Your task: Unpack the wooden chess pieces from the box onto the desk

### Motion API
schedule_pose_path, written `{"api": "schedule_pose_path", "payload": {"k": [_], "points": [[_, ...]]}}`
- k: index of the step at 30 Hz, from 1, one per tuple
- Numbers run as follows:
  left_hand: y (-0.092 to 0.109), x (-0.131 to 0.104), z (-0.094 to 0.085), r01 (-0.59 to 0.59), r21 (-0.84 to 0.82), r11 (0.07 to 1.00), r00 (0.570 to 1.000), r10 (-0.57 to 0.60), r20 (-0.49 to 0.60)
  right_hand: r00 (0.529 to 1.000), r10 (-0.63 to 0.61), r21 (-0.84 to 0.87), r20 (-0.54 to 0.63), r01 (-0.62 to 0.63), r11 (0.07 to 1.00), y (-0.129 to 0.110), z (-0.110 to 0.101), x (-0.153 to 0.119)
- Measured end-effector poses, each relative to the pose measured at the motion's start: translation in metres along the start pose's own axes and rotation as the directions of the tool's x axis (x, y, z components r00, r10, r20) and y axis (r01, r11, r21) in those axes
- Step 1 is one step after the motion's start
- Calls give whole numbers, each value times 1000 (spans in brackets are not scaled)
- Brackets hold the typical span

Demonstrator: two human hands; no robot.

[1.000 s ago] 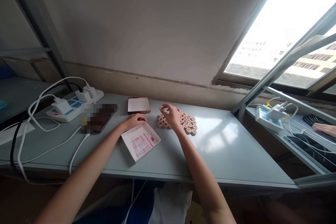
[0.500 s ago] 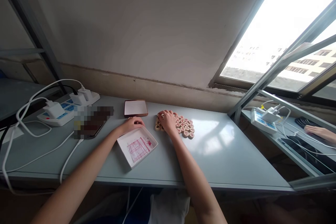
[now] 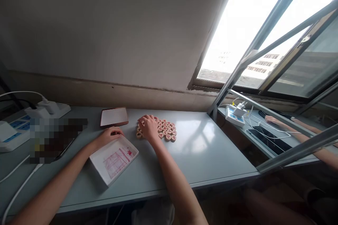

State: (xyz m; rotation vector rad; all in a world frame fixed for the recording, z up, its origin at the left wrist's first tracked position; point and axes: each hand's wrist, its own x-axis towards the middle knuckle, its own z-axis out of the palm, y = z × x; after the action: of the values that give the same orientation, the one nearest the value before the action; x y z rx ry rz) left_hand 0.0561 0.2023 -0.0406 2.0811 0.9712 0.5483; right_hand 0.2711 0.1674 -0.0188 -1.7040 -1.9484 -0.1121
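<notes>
My right hand (image 3: 149,126) lies over the left part of a flat cluster of Chinese chess pieces (image 3: 165,131). Its fingers bend down at the far edge of the pieces and hide several of them. The round, pale pieces carry red or dark characters and sit in close rows. My left hand (image 3: 111,136) rests by the far edge of a shallow white box (image 3: 113,165), fingers curled in. Whatever they may hold is hidden. Red line drawings and a red character mark the inside of this box. Behind the left hand is a second, brown-rimmed box part (image 3: 114,116).
Power strips with white plugs (image 3: 49,107) and a blurred-out dark device (image 3: 63,140) with a white cable occupy the left side. A metal frame (image 3: 232,77) rises at the desk's right end. Beyond it, another person's hand (image 3: 273,119) rests by a black device (image 3: 269,140).
The view has turned right, so the desk and everything on it appear farther left. Both hands keep nearly the same places beside the box and over the pieces.
</notes>
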Motion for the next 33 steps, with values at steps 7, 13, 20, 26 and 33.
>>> {"api": "schedule_pose_path", "payload": {"k": [7,13,20,26,33], "points": [[-5,-5,-5,8,23,1000,997,-7,-82,768,-569,198,296,533,823,-53,-5,-36],[-9,-6,-6,-2,-42,999,998,0,-57,743,-569,99,353,575,812,-80,6,-56],[-15,-5,-6,-5,-75,997,999,2,-41,676,-584,211,450,555,805,-78,10,-52],[-11,-6,-7,-4,-66,998,999,1,-47,865,-435,312,251,353,882,-56,-18,-39],[-10,-8,-8,28,-27,999,999,-29,-30,976,41,645,213,-172,745,23,-81,-85]]}}
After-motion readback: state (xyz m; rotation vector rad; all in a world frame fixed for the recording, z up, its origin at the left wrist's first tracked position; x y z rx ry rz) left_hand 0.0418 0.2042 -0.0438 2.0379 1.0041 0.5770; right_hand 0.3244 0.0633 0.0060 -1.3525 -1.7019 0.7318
